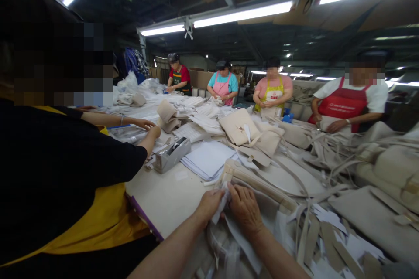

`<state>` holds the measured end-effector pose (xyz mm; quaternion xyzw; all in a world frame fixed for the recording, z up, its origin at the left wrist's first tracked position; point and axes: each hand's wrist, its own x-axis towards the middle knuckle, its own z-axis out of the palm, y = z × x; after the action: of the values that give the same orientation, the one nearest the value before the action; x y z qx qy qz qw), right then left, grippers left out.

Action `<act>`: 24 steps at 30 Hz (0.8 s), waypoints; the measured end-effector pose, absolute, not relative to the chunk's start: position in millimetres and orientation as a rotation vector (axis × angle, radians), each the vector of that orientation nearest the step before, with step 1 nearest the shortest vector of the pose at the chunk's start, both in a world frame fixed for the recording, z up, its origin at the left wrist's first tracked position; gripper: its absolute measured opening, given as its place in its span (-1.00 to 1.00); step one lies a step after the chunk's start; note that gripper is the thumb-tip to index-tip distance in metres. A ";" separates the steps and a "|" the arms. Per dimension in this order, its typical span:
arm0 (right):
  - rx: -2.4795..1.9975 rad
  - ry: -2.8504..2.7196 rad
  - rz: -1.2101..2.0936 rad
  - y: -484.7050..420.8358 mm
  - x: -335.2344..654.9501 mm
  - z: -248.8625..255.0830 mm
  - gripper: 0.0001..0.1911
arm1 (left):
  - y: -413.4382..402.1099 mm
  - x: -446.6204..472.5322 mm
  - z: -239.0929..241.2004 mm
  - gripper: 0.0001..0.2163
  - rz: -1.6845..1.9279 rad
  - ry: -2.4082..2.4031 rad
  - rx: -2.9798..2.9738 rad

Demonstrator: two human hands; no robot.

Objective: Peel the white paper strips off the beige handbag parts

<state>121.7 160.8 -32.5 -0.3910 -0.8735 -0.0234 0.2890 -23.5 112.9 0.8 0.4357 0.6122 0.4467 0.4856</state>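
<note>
My left hand [209,207] and my right hand [245,207] meet near the table's front edge. Both pinch a white paper strip [220,208] between their fingers. The strip hangs over the open top of a beige handbag [258,185] that lies just beyond my hands. Below my wrists lies a heap of clear plastic and white paper [225,248]. Loose beige straps [304,231] trail to the right of my right hand.
A person in black and yellow [65,183] works close on my left, beside a grey tape dispenser [172,154] and a stack of white sheets [209,159]. Several aproned co-workers stand across the table [166,196]. Beige bags [240,127] and paper scraps [340,244] cover the right.
</note>
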 end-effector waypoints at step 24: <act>-0.588 -2.468 -0.505 191.5 100.2 -5.2 -0.80 | -0.6 -39.7 6.5 -0.76 1.297 1.685 1.486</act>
<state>100.2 191.5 -5.2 -0.2187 -0.9175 -0.1878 0.2740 -39.7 -0.6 6.5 0.5516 0.6254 0.4813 0.2701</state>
